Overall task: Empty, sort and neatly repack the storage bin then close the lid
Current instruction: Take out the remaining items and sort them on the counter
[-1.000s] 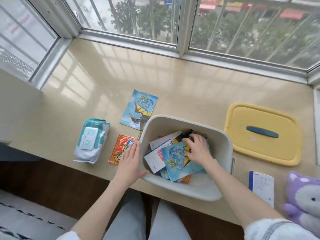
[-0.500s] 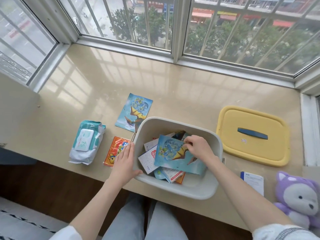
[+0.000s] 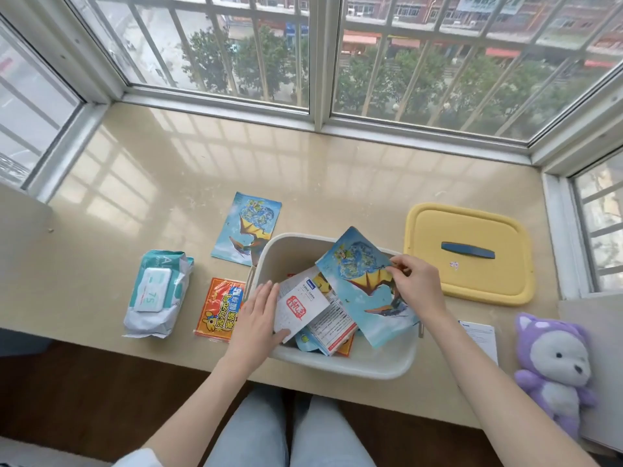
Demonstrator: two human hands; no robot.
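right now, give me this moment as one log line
phase: emptying bin | right hand: pinching blue packet over bin | left hand: resting on bin's left rim | lid: off, right of bin

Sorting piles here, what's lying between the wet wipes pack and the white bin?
An orange-red packet lies flat between the wipes pack and the bin, in the head view.
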